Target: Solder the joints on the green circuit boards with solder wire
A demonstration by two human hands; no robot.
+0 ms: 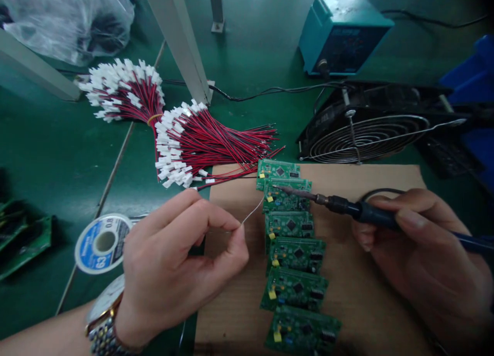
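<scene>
My left hand [181, 263] pinches a thin solder wire [252, 211] whose free end points toward the second green circuit board [286, 195] in a column of several boards [296, 254]. My right hand [420, 253] grips a soldering iron [347, 207] like a pen. Its tip rests at the left edge of that second board, close to the wire's end. The boards lie in an overlapping row on a brown cardboard sheet [366, 294]. A watch sits on my left wrist.
A solder spool [103, 242] lies left of my left hand. Two bundles of red-black wires with white connectors [185, 137] lie behind. A fan [370, 135], a teal soldering station [341, 32], a plastic bag [69, 21] and more boards [23, 243] surround the green mat.
</scene>
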